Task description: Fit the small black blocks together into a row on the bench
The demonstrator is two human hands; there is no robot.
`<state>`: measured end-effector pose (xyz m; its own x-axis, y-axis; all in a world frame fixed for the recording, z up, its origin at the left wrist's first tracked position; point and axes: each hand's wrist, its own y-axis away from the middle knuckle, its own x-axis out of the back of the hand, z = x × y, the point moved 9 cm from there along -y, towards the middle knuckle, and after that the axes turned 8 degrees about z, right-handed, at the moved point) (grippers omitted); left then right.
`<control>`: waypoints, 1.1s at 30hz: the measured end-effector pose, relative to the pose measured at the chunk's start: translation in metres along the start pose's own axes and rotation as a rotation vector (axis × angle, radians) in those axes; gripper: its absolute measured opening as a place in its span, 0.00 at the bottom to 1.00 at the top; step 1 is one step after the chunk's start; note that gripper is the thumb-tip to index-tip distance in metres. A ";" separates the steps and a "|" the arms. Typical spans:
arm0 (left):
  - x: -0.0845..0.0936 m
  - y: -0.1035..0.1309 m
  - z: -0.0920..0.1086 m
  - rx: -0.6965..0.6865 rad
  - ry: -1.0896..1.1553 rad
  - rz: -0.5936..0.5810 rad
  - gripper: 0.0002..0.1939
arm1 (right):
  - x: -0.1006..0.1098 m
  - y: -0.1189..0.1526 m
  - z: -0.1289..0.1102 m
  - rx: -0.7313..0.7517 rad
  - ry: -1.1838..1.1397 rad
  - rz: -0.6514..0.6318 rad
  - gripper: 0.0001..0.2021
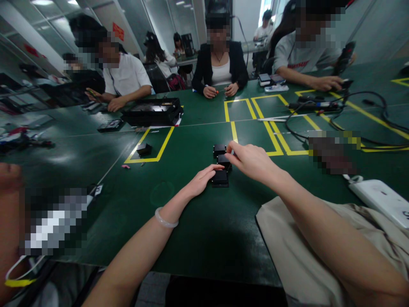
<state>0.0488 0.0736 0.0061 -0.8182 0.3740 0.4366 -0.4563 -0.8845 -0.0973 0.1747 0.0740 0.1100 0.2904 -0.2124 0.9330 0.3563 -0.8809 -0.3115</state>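
Note:
Three small black boxes stand in a short row on the green table point(191, 230): a far box point(219, 149), a middle box point(223, 159) and a near box point(220, 178). My right hand point(251, 160) reaches in from the right with bent fingers, its thumb and index finger closed at the right side of the middle box. My left hand point(202, 178) comes from the left. Its fingers are stretched out between the middle and near boxes, touching them. A pale bracelet point(166, 219) is on my left wrist. My fingers partly hide the boxes.
Another black box point(144, 149) lies inside yellow tape at left. Beyond it stands a long black tray point(151, 113). Cables point(361, 140) and a white power bank point(381, 198) lie at right. Beige cloth point(287, 238) covers the near right edge. Several people sit around the table.

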 end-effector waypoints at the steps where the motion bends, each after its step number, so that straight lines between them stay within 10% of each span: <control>1: 0.001 0.000 -0.001 0.000 0.021 0.005 0.20 | -0.001 0.000 0.000 -0.004 0.009 -0.007 0.14; 33: -0.003 0.001 0.001 -0.029 -0.197 -0.027 0.18 | 0.000 0.002 -0.003 0.029 -0.024 -0.004 0.13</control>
<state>0.0509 0.0715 0.0059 -0.7224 0.3335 0.6057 -0.4898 -0.8651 -0.1078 0.1731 0.0714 0.1098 0.3097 -0.1983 0.9299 0.3828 -0.8693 -0.3128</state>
